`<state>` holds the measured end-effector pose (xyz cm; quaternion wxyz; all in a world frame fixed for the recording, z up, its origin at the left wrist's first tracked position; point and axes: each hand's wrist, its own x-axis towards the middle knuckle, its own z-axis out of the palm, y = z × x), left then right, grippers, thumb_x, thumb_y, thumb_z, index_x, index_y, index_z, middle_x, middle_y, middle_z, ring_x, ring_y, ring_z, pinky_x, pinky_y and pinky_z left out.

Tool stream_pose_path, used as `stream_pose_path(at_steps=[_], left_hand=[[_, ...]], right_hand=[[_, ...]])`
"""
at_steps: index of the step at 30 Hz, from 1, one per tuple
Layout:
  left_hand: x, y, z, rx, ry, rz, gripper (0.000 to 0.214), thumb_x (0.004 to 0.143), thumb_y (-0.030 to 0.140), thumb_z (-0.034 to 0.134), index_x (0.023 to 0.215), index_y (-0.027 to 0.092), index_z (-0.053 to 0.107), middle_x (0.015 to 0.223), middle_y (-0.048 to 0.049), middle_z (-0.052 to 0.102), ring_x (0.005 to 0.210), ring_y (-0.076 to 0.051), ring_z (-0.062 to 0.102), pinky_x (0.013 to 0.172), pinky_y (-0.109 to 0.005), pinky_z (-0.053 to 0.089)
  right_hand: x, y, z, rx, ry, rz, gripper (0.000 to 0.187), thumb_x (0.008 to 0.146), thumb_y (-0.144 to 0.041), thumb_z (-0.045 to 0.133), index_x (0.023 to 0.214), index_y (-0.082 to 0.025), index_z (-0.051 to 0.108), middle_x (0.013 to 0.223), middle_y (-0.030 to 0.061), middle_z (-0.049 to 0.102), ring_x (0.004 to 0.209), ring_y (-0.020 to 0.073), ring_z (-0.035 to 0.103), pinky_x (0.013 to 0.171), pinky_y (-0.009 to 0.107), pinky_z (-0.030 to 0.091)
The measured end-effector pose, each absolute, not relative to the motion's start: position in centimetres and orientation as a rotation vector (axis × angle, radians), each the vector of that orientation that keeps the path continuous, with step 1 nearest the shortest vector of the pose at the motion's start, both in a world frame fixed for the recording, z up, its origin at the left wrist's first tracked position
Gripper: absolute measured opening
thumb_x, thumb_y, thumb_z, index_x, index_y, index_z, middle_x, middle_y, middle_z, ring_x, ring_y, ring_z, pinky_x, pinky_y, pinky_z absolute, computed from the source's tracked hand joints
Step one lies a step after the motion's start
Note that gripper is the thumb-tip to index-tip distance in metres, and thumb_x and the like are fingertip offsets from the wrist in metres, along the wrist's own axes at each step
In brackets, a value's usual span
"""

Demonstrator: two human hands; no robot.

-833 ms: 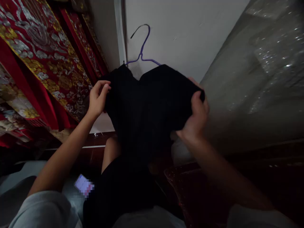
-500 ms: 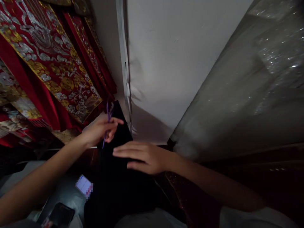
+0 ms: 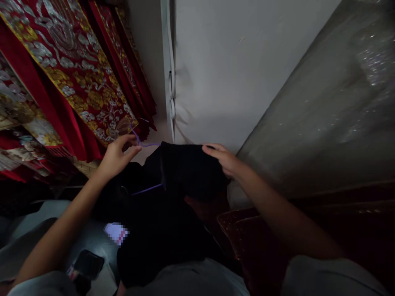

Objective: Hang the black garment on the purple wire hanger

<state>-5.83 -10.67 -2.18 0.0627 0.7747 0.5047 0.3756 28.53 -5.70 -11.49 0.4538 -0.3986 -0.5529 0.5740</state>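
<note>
Left hand (image 3: 119, 154) is curled in a pinch: thumb and forefinger nearly meet around the purple hanger (image 3: 149, 145), just below its hook. Past the fingertips the hook points up and away, overlapping the red embroidered cloth (image 3: 89, 82) in view. Below that hand, the lit phone (image 3: 115, 232), part pixelated, sits beside the dark fabric over the lap.

Hanger next: its upper arm runs right from the pinch, almost level, and goes under the cloth at the neckline. Lower bar shows below, also roughly level, right end a touch higher. So the hanger's long axis reads left to right, across the person's front. How far it reaches inside can't be told, fabric hides it.

Black garment (image 3: 191, 168) is directly to the right of the left hand, between the two hands. Upper edge runs left to right, about in line with the hanger arm; the rest drops toward the lap and merges with other dark fabric, so no call on where the hem is.

Right hand (image 3: 224, 158) is closed on the garment at the far end of that edge, thumb on top, other fingers mostly hidden.

Key relation, as I read it: hanger arm and upper edge share one line, a hand at each end. Left is nearer the neckline; right has the outer end.
</note>
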Motion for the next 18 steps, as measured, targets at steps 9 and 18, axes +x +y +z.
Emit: stream_pose_path(at_steps=[9,18], left_hand=[[-3.8,-12.2,-6.8,2.912,1.299,1.026,0.039,0.102,0.02,0.046,0.138,0.029,0.059,0.104,-0.0082,0.07,0.094,-0.025,0.065,0.086,-0.044,0.055],[0.4,-7.7,-10.5,2.406,1.798,0.311,0.067,0.099,0.025,0.048,0.163,0.021,0.029,0.099,-0.0111,0.076,0.088,-0.031,0.075,0.078,-0.04,0.055]], right_hand=[[29.1,0.6,-5.0,-0.896,-1.006,0.936,0.019,0.09,-0.037,0.066,0.085,-0.019,0.071,0.105,0.0087,0.079,0.118,0.0243,0.071,0.115,0.04,0.047],[29.8,-0.2,-3.8,-0.978,-0.946,0.782,0.025,0.096,-0.038,0.061,0.095,-0.015,0.072,0.11,0.0118,0.077,0.121,0.0234,0.069,0.118,0.038,0.043]])
